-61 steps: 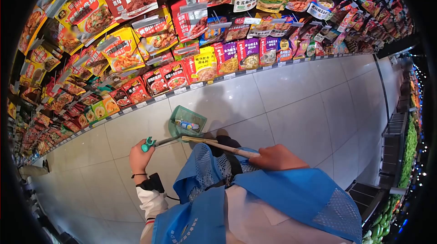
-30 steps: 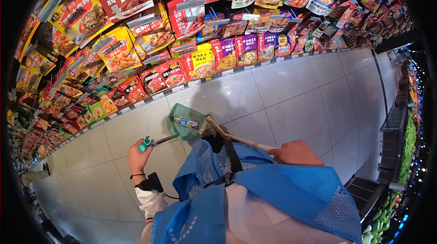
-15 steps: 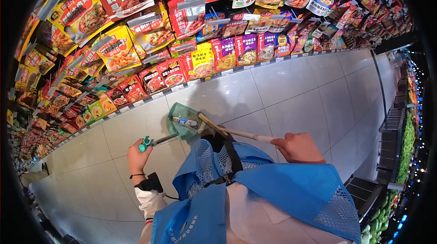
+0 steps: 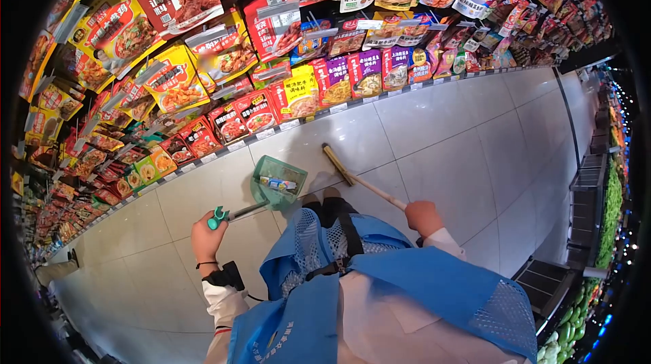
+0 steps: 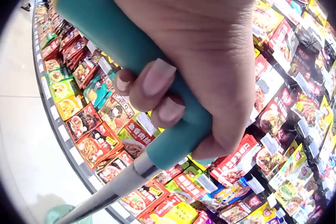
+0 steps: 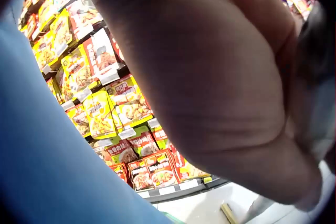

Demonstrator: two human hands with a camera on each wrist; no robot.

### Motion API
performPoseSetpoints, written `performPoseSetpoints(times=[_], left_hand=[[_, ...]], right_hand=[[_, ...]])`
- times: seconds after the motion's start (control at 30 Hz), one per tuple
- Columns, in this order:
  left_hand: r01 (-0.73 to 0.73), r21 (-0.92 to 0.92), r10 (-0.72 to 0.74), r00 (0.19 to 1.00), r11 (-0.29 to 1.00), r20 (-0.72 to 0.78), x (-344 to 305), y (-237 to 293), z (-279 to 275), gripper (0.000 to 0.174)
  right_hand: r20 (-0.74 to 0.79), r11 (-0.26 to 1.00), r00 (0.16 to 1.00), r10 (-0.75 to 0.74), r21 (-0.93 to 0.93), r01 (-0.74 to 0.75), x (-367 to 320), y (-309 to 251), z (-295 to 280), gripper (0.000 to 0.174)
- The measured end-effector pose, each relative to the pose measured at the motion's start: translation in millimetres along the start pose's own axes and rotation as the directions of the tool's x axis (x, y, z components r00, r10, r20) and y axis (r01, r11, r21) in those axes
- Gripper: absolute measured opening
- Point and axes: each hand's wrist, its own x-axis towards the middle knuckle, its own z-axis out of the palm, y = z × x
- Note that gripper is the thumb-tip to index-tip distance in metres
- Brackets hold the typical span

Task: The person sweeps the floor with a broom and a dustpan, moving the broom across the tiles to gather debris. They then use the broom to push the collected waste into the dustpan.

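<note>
The person has on a bright blue vest (image 4: 420, 262) with mesh panels (image 4: 505, 306) and small pale lettering (image 4: 277, 343), over a pale top (image 4: 373, 310). A black strap (image 4: 349, 236) with a dark buckle (image 4: 333, 267) crosses it. Near the left hand (image 4: 205, 238) are a thin dark bracelet (image 4: 207, 263), a black wrist device (image 4: 230, 276) with a cable (image 4: 255, 296), and a white sleeve (image 4: 224, 301) with a red stripe (image 4: 223, 329). Brownish shoes (image 4: 331, 193) show below dark trousers (image 4: 332, 209).

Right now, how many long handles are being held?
2: the green dustpan's handle in the left hand, and the broom-like tool's pale handle in the right hand.
</note>
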Motion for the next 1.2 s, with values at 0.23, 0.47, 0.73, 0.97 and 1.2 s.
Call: performPoseSetpoints(times=[0.23,0.47,0.73,0.97,1.2], left_hand=[[-0.008,0.026,0.008,1.000,1.000,-0.003,1,1,1,0.030],[0.003,0.047,-0.002,1.000,0.999,-0.018,-1,-2,2,0.027],[-0.016,0.067,0.019,0.999,0.998,-0.047,1,3,5,0.028],[-0.029,0.072,0.034,0.998,0.997,-0.056,-4,1,8,0.031],[-0.065,0.031,0.067,0.995,0.997,-0.068,-4,-9,11,0.032]], right_hand=[[0.218,0.984,0.963,0.159,0.040,-0.172,14,-8,7,0.021],[0.280,0.986,0.950,0.134,0.056,-0.156,33,4,2,0.021],[0.260,0.967,0.943,0.207,0.091,-0.237,40,21,16,0.020],[0.306,0.958,0.927,0.216,0.119,-0.262,39,31,43,0.021],[0.372,0.963,0.915,0.157,0.148,-0.225,26,24,25,0.022]])
